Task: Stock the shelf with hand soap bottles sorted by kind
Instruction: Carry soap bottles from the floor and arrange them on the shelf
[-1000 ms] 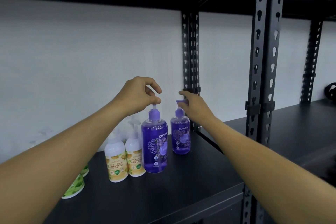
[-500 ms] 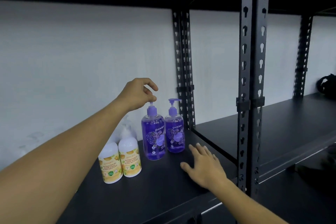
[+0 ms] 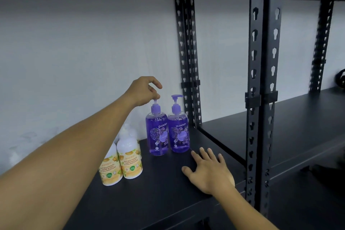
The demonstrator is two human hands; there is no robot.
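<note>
Forearms reach in from the lower edge toward a black shelf. Nearest, the right hand lies palm down on the shelf board with its fingers straight and spread, holding nothing, just in front of and to the right of the purple bottles. To the left, two white bottles with yellow labels reading antibacterial hand wash stand upright side by side, touching; more white pump tops show behind them, partly hidden by the left forearm. Farther back stand two clear bottles of purple soap, upright and close together. The left hand hangs over the left purple bottle, its fingers curled down and its fingertips pinching the top of that bottle's pump. The right purple bottle stands free, its pump spout pointing right, near the rear upright post of the rack. A front upright post with keyhole slots rises at the right, and beyond it a second shelf bay runs on. Behind everything is a pale wall, and a dark shelf board crosses overhead.
</note>
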